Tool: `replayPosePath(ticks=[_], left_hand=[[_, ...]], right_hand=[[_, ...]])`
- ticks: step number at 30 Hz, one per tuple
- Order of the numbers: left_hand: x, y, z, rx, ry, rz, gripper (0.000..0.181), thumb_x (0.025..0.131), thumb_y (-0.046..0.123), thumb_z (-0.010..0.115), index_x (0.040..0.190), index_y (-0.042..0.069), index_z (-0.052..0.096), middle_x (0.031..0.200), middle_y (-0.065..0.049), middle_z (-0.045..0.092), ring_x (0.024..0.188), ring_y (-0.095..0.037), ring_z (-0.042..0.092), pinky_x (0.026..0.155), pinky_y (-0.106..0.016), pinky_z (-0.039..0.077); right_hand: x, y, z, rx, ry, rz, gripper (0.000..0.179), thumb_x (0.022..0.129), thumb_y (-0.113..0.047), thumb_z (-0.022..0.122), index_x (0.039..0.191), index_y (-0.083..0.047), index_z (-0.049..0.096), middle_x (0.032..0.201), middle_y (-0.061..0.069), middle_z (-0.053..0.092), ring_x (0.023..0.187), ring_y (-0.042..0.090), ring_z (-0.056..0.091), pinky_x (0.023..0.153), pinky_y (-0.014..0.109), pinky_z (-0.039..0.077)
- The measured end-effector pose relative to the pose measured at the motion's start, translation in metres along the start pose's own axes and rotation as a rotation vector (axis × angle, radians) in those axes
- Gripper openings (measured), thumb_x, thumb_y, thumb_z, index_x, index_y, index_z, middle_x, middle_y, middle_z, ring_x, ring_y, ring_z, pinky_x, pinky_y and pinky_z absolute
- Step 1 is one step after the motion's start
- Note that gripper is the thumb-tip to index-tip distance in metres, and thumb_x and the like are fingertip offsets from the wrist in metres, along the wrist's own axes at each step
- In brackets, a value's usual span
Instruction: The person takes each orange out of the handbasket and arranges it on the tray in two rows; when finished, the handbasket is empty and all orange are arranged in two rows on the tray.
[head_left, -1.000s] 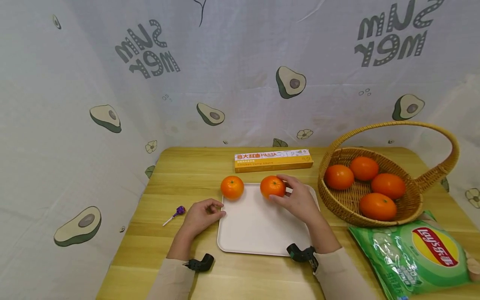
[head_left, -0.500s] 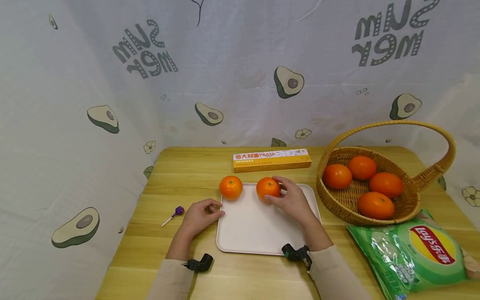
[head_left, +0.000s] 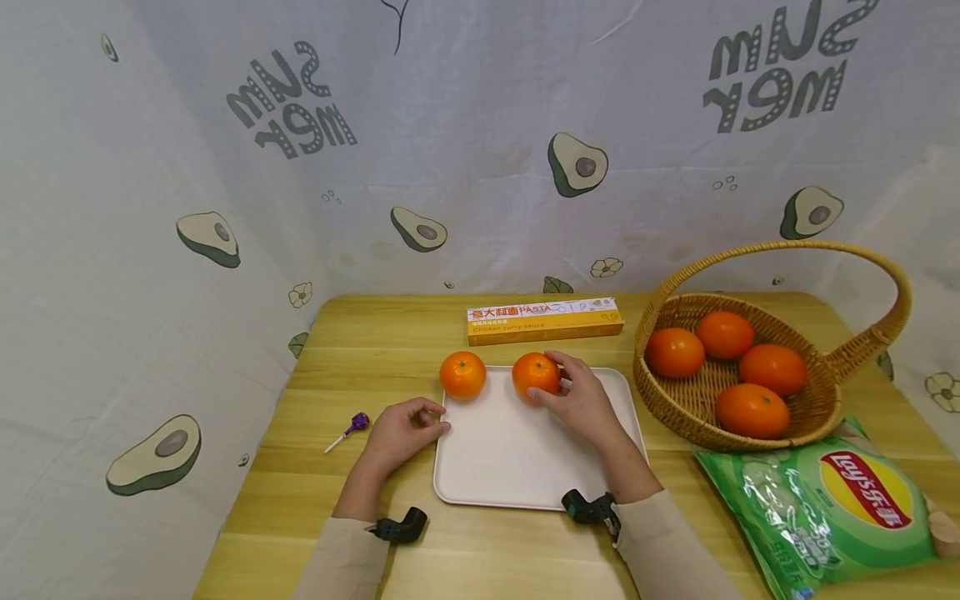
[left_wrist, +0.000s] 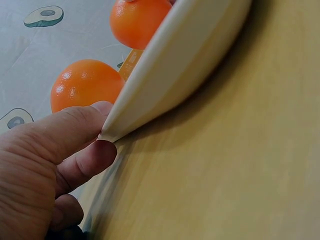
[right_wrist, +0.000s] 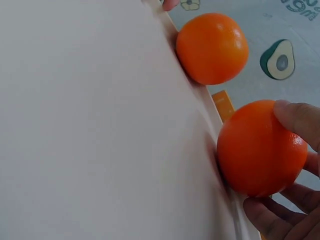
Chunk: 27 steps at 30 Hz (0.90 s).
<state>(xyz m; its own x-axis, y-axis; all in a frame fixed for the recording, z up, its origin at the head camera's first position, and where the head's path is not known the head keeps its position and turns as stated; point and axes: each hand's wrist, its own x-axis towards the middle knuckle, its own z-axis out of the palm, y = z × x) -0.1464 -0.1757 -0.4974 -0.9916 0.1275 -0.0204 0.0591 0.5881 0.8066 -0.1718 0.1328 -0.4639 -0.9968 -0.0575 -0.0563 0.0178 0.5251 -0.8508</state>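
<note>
Orange (right_wrist: 261,147) under inspection is at the far edge of the white tray (head_left: 525,458), in the grip of your right hand (head_left: 588,408); whether its weight bears on the tray cannot be confirmed. Your right thumb and fingers are spread around the fruit and hold it from its right side. Your left hand (head_left: 401,429) is at the tray's left rim, thumb and forefinger set narrow and pinching the edge. A second orange (head_left: 462,375) sits at the tray's far left corner, apart from the held one. Beyond the tray, a pasta box (head_left: 545,323) marked "Chicken curry sauce" lies on the wooden table (head_left: 375,342). To your right stands a handled wicker basket (head_left: 675,417) containing four oranges (head_left: 752,411), with a green bag of Lay's chips (head_left: 821,508) just beside it on the near side. To your left lies a purple-wrapped lollipop (head_left: 359,422). Each of your wrists bears a black camera (head_left: 405,526). A white curtain (head_left: 480,117) printed with avocados hangs behind the table.
</note>
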Motion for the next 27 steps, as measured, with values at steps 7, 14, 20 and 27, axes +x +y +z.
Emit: replayPosePath(ticks=[7,14,20,27], left_hand=[[0.0,-0.001,0.0,0.011,0.001,-0.002,0.016,0.084,0.027,0.084,0.097,0.023,0.077,0.076,0.009,0.066,0.067,-0.012,0.055,0.062,-0.024,0.043],[0.0,0.0,0.0,0.011,-0.007,-0.011,0.017,0.083,0.028,0.084,0.098,0.023,0.077,0.077,0.009,0.066,0.067,-0.012,0.055,0.062,-0.025,0.043],[0.001,-0.001,0.001,0.019,-0.004,-0.009,0.017,0.084,0.028,0.084,0.098,0.023,0.077,0.076,0.009,0.066,0.068,-0.012,0.055,0.063,-0.025,0.043],[0.001,-0.003,0.001,0.017,-0.005,-0.011,0.017,0.084,0.028,0.084,0.098,0.023,0.076,0.076,0.009,0.066,0.068,-0.012,0.055,0.064,-0.025,0.043]], right_hand=[[0.0,0.0,0.003,-0.011,0.007,0.001,0.074,0.088,-0.022,0.082,0.152,-0.01,0.045,0.154,0.02,0.043,0.136,0.04,0.05,0.111,0.052,0.046],[-0.001,-0.002,0.003,-0.022,0.013,0.003,0.074,0.088,-0.021,0.082,0.151,-0.011,0.045,0.153,0.019,0.044,0.136,0.04,0.05,0.111,0.052,0.046],[-0.003,-0.005,0.001,-0.026,0.008,-0.007,0.074,0.089,-0.02,0.081,0.152,-0.01,0.044,0.156,0.02,0.041,0.138,0.041,0.05,0.109,0.05,0.048],[-0.007,-0.006,-0.007,-0.038,0.013,-0.026,0.076,0.087,-0.022,0.082,0.153,-0.01,0.044,0.157,0.021,0.04,0.139,0.043,0.049,0.108,0.053,0.048]])
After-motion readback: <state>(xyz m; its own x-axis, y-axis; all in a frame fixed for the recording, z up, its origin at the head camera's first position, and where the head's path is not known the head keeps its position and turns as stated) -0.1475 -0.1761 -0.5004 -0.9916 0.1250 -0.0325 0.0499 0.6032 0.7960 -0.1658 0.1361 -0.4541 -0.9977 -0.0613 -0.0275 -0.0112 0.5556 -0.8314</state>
